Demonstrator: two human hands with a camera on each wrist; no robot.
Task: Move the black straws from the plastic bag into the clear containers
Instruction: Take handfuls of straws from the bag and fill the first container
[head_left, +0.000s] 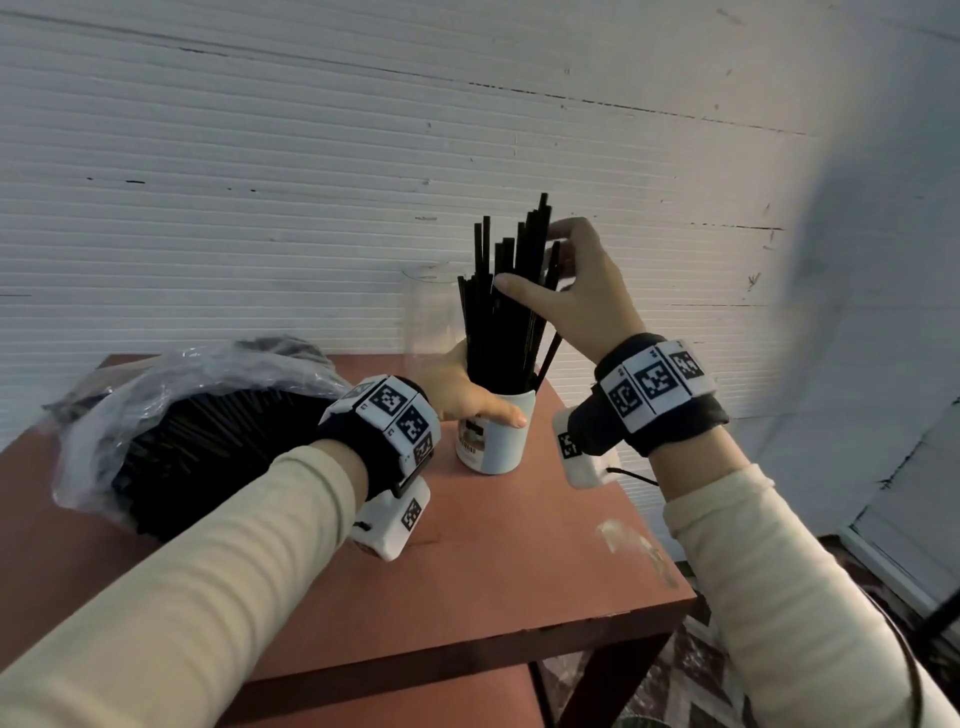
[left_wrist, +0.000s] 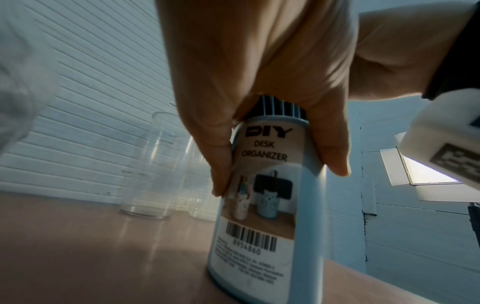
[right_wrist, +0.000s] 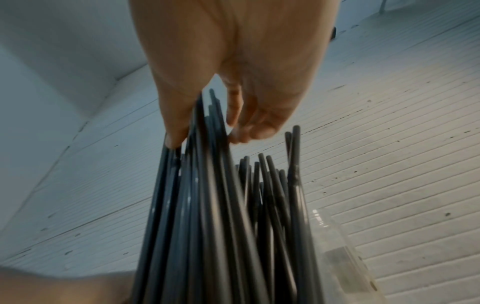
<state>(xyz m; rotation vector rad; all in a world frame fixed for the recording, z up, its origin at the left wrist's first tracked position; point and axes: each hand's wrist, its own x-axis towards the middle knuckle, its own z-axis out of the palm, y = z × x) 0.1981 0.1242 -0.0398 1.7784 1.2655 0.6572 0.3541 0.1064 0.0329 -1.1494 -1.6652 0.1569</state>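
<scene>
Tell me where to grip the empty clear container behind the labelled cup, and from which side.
Grip the clear container around its mid-wall, coming from its left. It stands upright with smooth, straight sides; the labelled cup full of black straws, held by the left hand, crowds its right side, and the plastic bag lies lower left.

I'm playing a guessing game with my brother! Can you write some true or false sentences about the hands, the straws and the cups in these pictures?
1. The left hand holds the labelled container. True.
2. That container lies on its side. False: it stands upright on the table.
3. The right hand is around the black straws standing in the container. True.
4. The plastic bag is empty. False: many black straws still lie in it.
5. The clear glass behind is full of straws. False: it holds none.
</scene>
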